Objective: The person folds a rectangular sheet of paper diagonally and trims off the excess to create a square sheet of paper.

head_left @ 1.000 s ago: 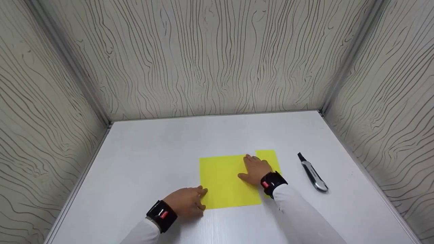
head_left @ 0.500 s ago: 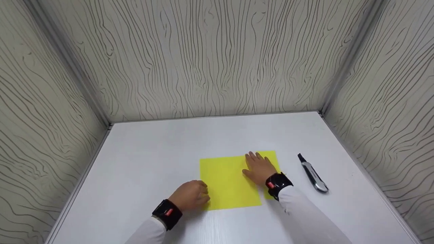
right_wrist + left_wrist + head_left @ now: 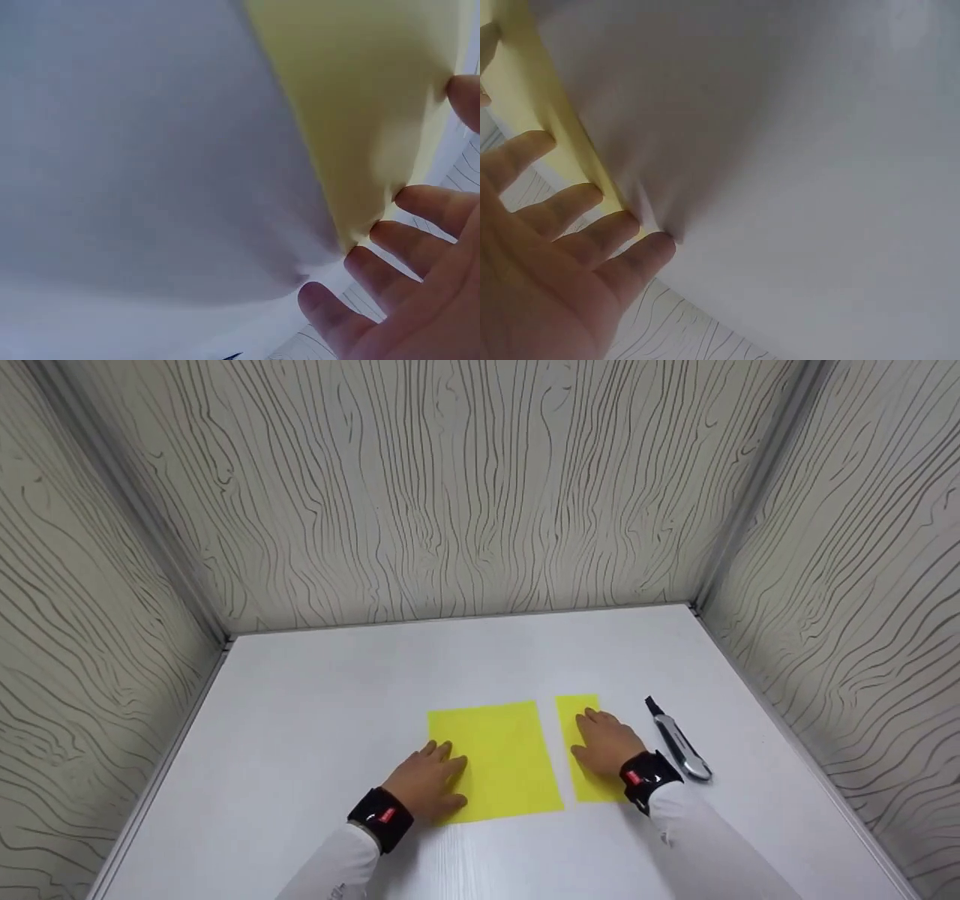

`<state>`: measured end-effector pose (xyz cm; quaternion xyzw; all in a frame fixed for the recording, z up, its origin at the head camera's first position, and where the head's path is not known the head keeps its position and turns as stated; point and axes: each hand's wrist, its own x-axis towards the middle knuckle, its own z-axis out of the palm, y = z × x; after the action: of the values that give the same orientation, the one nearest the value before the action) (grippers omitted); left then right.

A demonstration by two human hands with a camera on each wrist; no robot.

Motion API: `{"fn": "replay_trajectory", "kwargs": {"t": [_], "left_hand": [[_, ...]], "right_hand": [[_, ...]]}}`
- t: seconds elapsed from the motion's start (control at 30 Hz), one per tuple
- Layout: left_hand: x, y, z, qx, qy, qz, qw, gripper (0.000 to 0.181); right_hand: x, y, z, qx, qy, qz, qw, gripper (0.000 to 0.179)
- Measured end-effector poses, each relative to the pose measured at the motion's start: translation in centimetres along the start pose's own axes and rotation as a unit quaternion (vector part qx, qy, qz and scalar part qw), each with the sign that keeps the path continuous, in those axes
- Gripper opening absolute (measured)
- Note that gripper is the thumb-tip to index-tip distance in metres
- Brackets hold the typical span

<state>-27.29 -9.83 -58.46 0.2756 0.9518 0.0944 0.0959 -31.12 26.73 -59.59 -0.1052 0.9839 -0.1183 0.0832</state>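
Two yellow sheets of paper lie flat on the white table, split by a narrow gap. The larger, nearly square sheet is on the left, with my left hand resting on its left edge, fingers spread. On the right is a narrow strip of yellow paper; my right hand lies over its right side and hides part of it. In the left wrist view the fingertips touch the edge of the yellow sheet. The right wrist view has straight fingers touching the yellow strip.
A grey and black utility knife lies right of the strip, close to my right wrist. The white table runs back to wood-grain patterned walls on its left, back and right sides.
My right hand has slid the strip to the right, away from the larger sheet, and a gap now separates them. My left hand has moved further onto the larger sheet with its fingers spread.
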Motion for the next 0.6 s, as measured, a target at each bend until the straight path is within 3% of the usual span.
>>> {"fn": "replay_trajectory", "kwargs": {"t": [0.23,0.6], "left_hand": [[-0.4,-1.1,-0.1,-0.006,-0.002,-0.003,1.0000,0.065],[-0.1,-1.5,0.1,-0.002,0.006,0.006,1.0000,0.063]], "right_hand": [[-0.1,-0.9,0.6,0.005,0.015,-0.030,0.9994,0.065],[-0.2,-1.6,0.6,0.009,0.024,-0.030,0.9992,0.064]]}}
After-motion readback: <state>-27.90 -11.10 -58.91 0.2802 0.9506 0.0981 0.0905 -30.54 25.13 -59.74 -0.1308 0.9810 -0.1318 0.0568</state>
